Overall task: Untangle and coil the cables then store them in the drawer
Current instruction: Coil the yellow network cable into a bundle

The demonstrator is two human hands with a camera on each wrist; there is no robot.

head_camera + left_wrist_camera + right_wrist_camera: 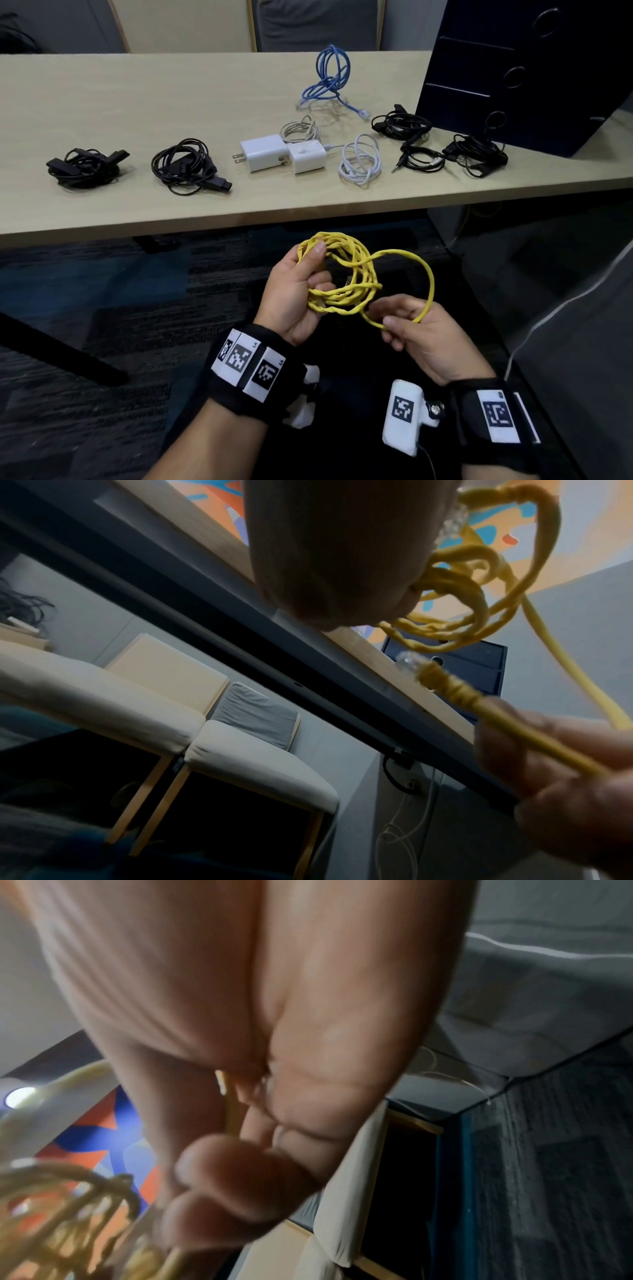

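Yellow cable [346, 274] gripped by both hands.

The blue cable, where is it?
In the head view the blue cable lies at the back of the table, right of the middle, behind the white chargers and left of the dark drawer unit.

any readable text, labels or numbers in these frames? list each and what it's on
Small characters beside the square black-and-white marker tags on the black left wristband: too small to read.
Marker tags on the black right wristband and on the white wrist camera housing: coded patterns, no words.
White wall chargers on the light wooden table: no readable print.
Wrist views: no text.
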